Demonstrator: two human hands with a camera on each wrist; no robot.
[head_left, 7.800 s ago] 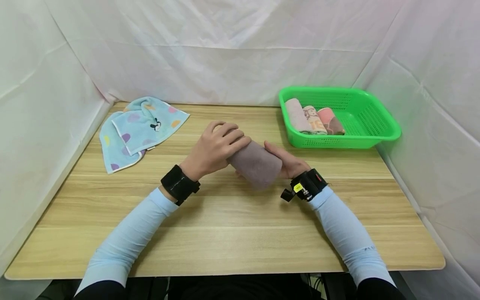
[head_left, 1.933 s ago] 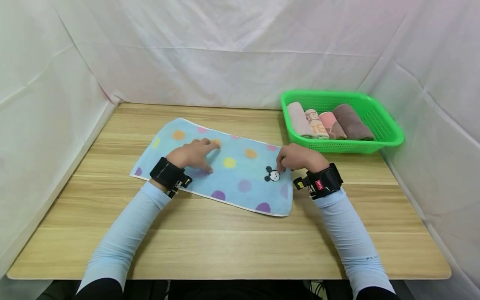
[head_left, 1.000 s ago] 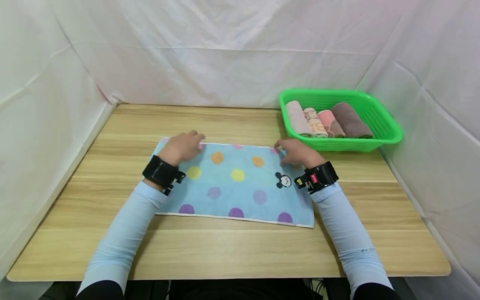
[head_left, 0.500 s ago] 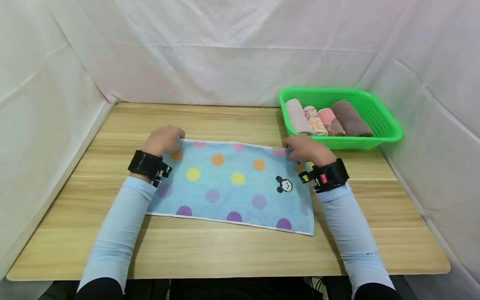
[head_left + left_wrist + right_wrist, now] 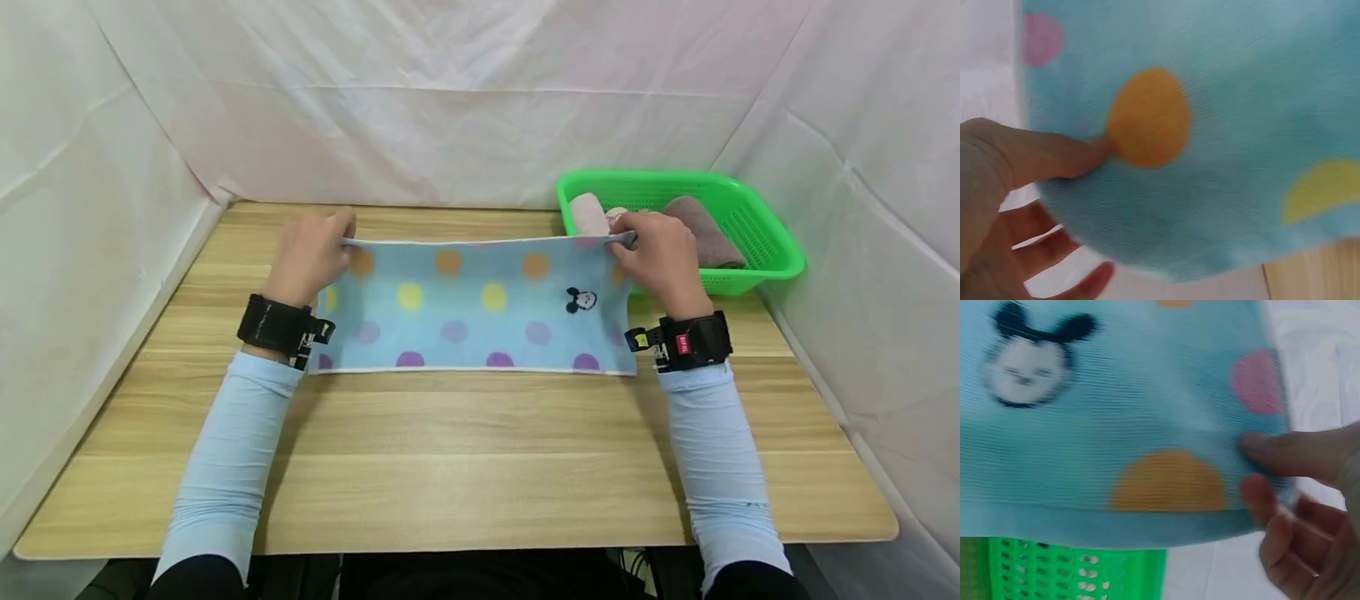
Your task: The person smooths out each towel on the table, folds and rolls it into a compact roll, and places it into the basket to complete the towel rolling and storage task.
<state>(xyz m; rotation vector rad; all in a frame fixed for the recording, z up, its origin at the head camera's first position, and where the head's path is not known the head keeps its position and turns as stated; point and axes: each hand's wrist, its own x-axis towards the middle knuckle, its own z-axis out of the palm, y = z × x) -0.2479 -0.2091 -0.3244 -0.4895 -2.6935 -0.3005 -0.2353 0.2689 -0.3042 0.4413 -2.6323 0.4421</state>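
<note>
A light blue towel [image 5: 472, 312] with coloured dots and a small black-and-white cartoon face is stretched between both hands, its far edge lifted off the table. My left hand [image 5: 311, 254] pinches the far left corner; in the left wrist view the thumb [image 5: 1066, 153] presses on the front near an orange dot, other fingers behind. At the far right corner my right hand [image 5: 660, 254] pinches the cloth, thumb in front, as the right wrist view of the towel [image 5: 1147, 437] also shows. The near edge of the towel hangs low, close to the tabletop.
A green plastic basket [image 5: 780, 258] stands at the back right, partly behind the right hand. It holds several rolled towels, among them a grey-brown one [image 5: 701, 229] and a pale one [image 5: 587, 215]. White cloth walls [image 5: 450, 108] enclose the wooden table [image 5: 480, 467].
Earlier the grey-brown rolled towel went from the hands into the basket. The blue towel came from the back left, was spread flat, and its far edge has since been raised by both hands.
</note>
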